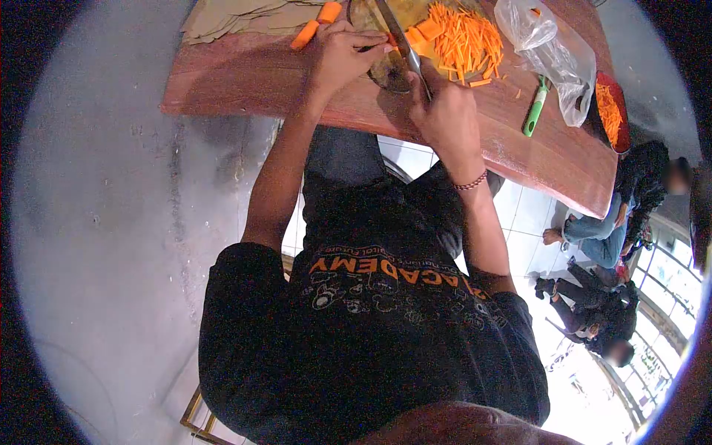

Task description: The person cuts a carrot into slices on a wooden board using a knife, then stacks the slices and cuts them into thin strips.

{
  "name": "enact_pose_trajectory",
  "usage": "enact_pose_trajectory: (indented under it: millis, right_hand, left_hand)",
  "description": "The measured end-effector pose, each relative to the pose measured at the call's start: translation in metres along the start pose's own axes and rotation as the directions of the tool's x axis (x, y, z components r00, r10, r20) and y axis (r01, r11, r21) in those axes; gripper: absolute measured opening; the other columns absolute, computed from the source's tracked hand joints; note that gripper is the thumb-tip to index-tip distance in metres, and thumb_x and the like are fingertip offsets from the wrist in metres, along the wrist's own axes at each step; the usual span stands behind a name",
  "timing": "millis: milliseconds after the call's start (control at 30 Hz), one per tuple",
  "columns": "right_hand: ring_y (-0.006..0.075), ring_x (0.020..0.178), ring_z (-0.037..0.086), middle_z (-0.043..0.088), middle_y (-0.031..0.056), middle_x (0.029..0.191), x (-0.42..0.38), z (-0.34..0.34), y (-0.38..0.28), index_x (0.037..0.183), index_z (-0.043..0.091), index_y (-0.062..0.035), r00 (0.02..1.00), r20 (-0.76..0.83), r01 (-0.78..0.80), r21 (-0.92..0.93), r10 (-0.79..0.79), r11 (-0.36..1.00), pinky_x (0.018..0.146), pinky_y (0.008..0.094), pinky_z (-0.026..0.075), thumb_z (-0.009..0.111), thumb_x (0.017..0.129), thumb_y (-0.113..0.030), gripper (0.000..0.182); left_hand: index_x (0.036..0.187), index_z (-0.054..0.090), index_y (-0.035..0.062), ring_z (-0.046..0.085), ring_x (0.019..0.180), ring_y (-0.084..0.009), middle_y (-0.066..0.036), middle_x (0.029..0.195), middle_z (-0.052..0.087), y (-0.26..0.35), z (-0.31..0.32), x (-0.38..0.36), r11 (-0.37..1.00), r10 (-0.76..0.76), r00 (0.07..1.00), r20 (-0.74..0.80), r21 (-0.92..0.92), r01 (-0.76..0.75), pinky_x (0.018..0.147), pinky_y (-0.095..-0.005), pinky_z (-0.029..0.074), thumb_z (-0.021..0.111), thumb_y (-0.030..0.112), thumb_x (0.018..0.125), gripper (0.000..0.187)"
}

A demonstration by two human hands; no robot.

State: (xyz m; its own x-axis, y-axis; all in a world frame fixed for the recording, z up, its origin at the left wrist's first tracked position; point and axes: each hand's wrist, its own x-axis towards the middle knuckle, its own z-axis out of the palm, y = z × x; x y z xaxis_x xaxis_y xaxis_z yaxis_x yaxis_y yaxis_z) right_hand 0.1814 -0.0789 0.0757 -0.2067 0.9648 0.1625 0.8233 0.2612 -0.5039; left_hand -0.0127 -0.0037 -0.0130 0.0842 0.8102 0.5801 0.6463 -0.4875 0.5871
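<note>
My right hand (449,111) is closed round the handle of a knife (399,28), its blade over a round wooden cutting board (386,76). My left hand (343,58) pinches a small carrot piece (391,39) beside the blade, mostly hidden by the fingers. A heap of carrot sticks (467,41) covers the right part of the board, with flat carrot slices (426,31) at its left edge. Near the left hand's knuckles lie two carrot chunks, one upper (329,12) and one lower (305,35).
A clear plastic bag (552,55) and a green-handled tool (535,107) lie right of the board. At the table's (549,167) right edge stands a red bowl (623,136) with carrot shreds. Brown sheets (226,16) lie at left. Two people sit on the floor at right.
</note>
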Motion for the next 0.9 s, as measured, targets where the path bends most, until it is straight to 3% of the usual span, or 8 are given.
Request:
enact_pose_trajectory:
  millis: [100, 200, 333, 400, 500, 600, 800, 900]
  right_hand:
    - [0.0483, 0.073, 0.064, 0.064, 0.0279, 0.075, 0.001, 0.005, 0.000, 0.110, 0.065, -0.0049, 0.995, -0.066, 0.076, -0.023, -0.078, 0.997, 0.062, 0.0531, 0.051, 0.059, 0.095, -0.024, 0.026]
    - [0.0488, 0.070, 0.063, 0.063, 0.0286, 0.072, 0.002, 0.004, -0.009, 0.112, 0.065, -0.0043, 1.000, 0.014, -0.016, -0.063, 0.017, 0.998, 0.061, 0.0538, 0.051, 0.059, 0.095, -0.025, 0.027]
    - [0.0484, 0.069, 0.063, 0.062, 0.0297, 0.070, 0.005, 0.008, -0.005, 0.112, 0.066, -0.0048, 0.999, -0.012, 0.045, -0.035, -0.045, 0.998, 0.061, 0.0536, 0.051, 0.059, 0.095, -0.025, 0.027]
    - [0.0468, 0.072, 0.067, 0.064, 0.0279, 0.070, 0.008, 0.004, 0.001, 0.094, 0.064, 0.0011, 0.995, -0.043, 0.087, 0.030, -0.086, 0.996, 0.064, 0.0534, 0.055, 0.058, 0.092, -0.031, 0.033]
    - [0.0481, 0.079, 0.066, 0.065, 0.0297, 0.077, 0.015, 0.003, 0.010, 0.092, 0.066, 0.0020, 0.998, -0.051, 0.036, 0.142, -0.029, 0.989, 0.068, 0.0538, 0.054, 0.057, 0.093, -0.030, 0.033]
    - [0.0484, 0.081, 0.066, 0.065, 0.0300, 0.080, 0.022, -0.005, 0.018, 0.095, 0.068, 0.0014, 0.995, 0.061, -0.094, 0.183, 0.084, 0.979, 0.071, 0.0544, 0.054, 0.057, 0.094, -0.029, 0.032]
    - [0.0472, 0.077, 0.064, 0.064, 0.0288, 0.078, 0.023, 0.000, 0.019, 0.100, 0.069, -0.0015, 0.999, 0.014, 0.030, 0.062, -0.031, 0.998, 0.064, 0.0515, 0.050, 0.059, 0.095, -0.025, 0.026]
    - [0.0474, 0.078, 0.064, 0.064, 0.0286, 0.078, 0.020, -0.001, 0.013, 0.100, 0.069, -0.0018, 0.999, 0.041, 0.001, 0.070, -0.004, 0.998, 0.064, 0.0514, 0.050, 0.059, 0.095, -0.024, 0.025]
  left_hand:
    - [0.094, 0.081, 0.0151, 0.059, 0.070, -0.0134, 0.004, 0.088, 0.077, 0.000, 0.003, 0.000, 0.998, -0.013, 1.000, -0.009, -0.059, 0.012, 0.074, -0.0277, 0.053, 0.083, 0.027, 0.076, 0.022]
    - [0.093, 0.081, 0.0150, 0.060, 0.072, -0.0134, 0.004, 0.088, 0.077, -0.002, 0.003, -0.001, 1.000, -0.005, 1.000, -0.025, -0.026, 0.004, 0.076, -0.0276, 0.053, 0.084, 0.028, 0.075, 0.022]
    - [0.092, 0.081, 0.0147, 0.060, 0.072, -0.0138, 0.004, 0.088, 0.077, -0.003, 0.005, 0.000, 0.996, -0.006, 0.999, -0.047, -0.085, 0.002, 0.075, -0.0272, 0.053, 0.084, 0.028, 0.075, 0.021]
    - [0.090, 0.081, 0.0149, 0.061, 0.073, -0.0137, 0.004, 0.089, 0.077, 0.000, 0.001, -0.001, 1.000, -0.031, 1.000, 0.002, -0.006, 0.031, 0.076, -0.0272, 0.051, 0.084, 0.029, 0.075, 0.021]
    - [0.089, 0.082, 0.0161, 0.061, 0.074, -0.0124, 0.005, 0.089, 0.077, -0.007, 0.003, -0.001, 1.000, -0.008, 1.000, -0.016, 0.021, 0.008, 0.079, -0.0277, 0.048, 0.084, 0.032, 0.075, 0.022]
    - [0.091, 0.081, 0.0174, 0.061, 0.076, -0.0112, 0.005, 0.090, 0.077, -0.008, 0.006, -0.001, 0.997, 0.035, 0.999, -0.022, 0.063, -0.034, 0.083, -0.0282, 0.045, 0.082, 0.035, 0.076, 0.023]
    - [0.096, 0.081, 0.0178, 0.062, 0.077, -0.0124, 0.006, 0.094, 0.077, 0.000, 0.000, -0.001, 0.994, 0.029, 1.000, -0.006, 0.104, -0.028, 0.084, -0.0299, 0.044, 0.082, 0.037, 0.076, 0.028]
    - [0.095, 0.081, 0.0172, 0.062, 0.077, -0.0133, 0.004, 0.093, 0.077, -0.002, 0.003, 0.000, 0.990, 0.033, 0.998, -0.055, 0.138, -0.025, 0.083, -0.0313, 0.044, 0.083, 0.038, 0.075, 0.029]
